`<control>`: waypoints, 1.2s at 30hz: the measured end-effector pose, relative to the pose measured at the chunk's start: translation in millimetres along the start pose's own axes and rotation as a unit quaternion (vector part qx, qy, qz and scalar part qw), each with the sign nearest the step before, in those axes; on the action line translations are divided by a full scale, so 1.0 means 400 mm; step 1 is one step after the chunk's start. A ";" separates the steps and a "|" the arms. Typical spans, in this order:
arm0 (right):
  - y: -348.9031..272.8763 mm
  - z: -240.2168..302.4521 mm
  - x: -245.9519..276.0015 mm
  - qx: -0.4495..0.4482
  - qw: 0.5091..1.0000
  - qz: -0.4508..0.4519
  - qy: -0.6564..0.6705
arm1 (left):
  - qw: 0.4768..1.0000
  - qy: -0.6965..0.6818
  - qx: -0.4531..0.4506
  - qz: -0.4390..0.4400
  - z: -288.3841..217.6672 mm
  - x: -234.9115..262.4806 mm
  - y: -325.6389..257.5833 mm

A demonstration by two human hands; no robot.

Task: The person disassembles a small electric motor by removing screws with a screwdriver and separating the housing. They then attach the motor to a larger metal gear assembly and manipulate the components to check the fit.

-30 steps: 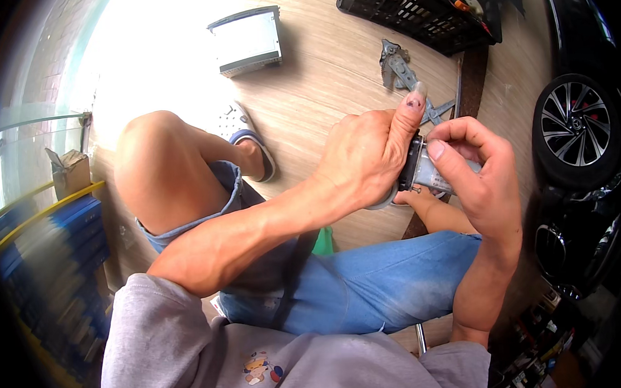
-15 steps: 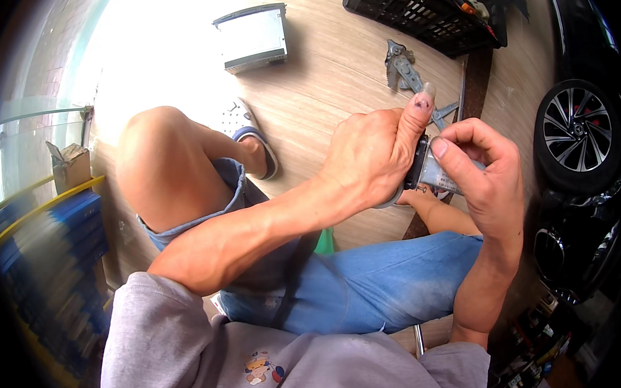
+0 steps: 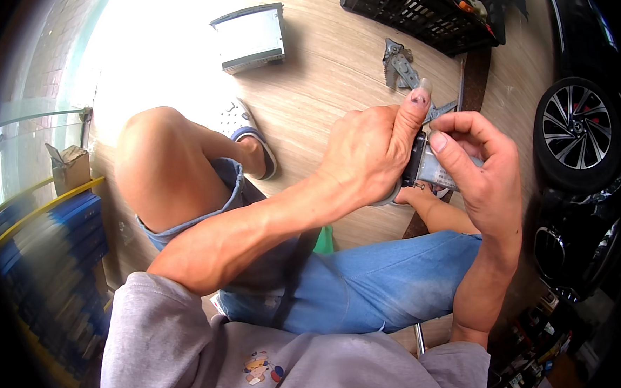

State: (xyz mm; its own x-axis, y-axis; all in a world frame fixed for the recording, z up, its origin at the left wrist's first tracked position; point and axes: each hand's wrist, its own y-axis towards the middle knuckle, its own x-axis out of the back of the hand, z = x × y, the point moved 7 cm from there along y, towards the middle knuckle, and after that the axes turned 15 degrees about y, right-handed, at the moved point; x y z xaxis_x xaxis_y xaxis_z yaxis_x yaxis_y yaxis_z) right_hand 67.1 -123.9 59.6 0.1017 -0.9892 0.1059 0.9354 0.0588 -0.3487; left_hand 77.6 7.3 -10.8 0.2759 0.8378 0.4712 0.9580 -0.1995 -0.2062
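Between my hands, over my right thigh, is a small electric motor (image 3: 434, 170) with a silver metal can and a black housing. My left hand (image 3: 366, 152) is wrapped round the black end, its thumb raised along the top; the palm hides much of that end. The silver can is in the grip of my right hand (image 3: 488, 163), with the thumb on its near face and the index finger bent over the top. Just beyond the hands, a grey metal window regulator (image 3: 404, 70) lies on the floor, partly covered by my left thumb.
A silver box-shaped unit (image 3: 252, 41) sits on the wood-look floor ahead. At the far right stands a black crate (image 3: 420, 16) holding tools. A black car's wheel (image 3: 578, 128) is at the right, and blue stacked items (image 3: 53, 242) in a yellow frame are at the left.
My right index finger and thumb have shifted slightly on the motor. Both hands keep their hold, and the whole view has moved only a little.
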 end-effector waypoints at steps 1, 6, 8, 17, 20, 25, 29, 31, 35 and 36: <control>0.000 0.001 0.002 0.000 1.000 0.000 0.000 | 1.000 0.000 0.000 0.000 0.001 0.000 0.000; -0.003 -0.002 0.006 -0.033 0.998 0.029 -0.035 | 1.000 -0.001 0.005 0.008 -0.001 -0.005 -0.005; 0.000 -0.007 0.011 -0.053 0.998 0.021 -0.029 | 1.000 0.002 0.006 0.011 -0.001 -0.007 -0.004; -0.010 0.030 0.026 0.084 0.994 -0.075 -0.012 | 0.998 -0.046 0.041 0.005 0.006 0.009 0.009; -0.047 0.052 0.092 0.154 0.979 -0.134 0.011 | 0.992 -0.094 0.079 -0.018 0.032 0.011 0.031; -0.064 0.005 0.051 0.132 0.975 -0.161 0.075 | 0.966 -0.216 0.103 -0.094 0.056 0.032 0.047; -0.057 -0.031 -0.018 0.120 0.975 -0.111 0.153 | 0.952 -0.258 0.116 -0.116 0.031 0.050 0.032; -0.056 -0.038 -0.032 0.121 0.973 -0.111 0.163 | 0.952 -0.252 0.114 -0.129 0.027 0.057 0.030; -0.049 -0.043 -0.042 0.147 0.964 -0.123 0.182 | 0.953 -0.234 0.105 -0.163 0.026 0.067 0.031; -0.049 -0.044 -0.042 0.149 0.965 -0.127 0.176 | 0.953 -0.232 0.100 -0.166 0.026 0.068 0.031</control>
State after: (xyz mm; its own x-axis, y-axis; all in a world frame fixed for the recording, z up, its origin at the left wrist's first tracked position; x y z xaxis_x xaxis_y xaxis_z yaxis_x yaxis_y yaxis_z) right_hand 41.2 -110.7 48.3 -0.2162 -0.9580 -0.1884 0.9761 -0.2074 -0.0651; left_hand 96.3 33.0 -9.6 -0.1486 0.9818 0.1186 0.9395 0.1776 -0.2930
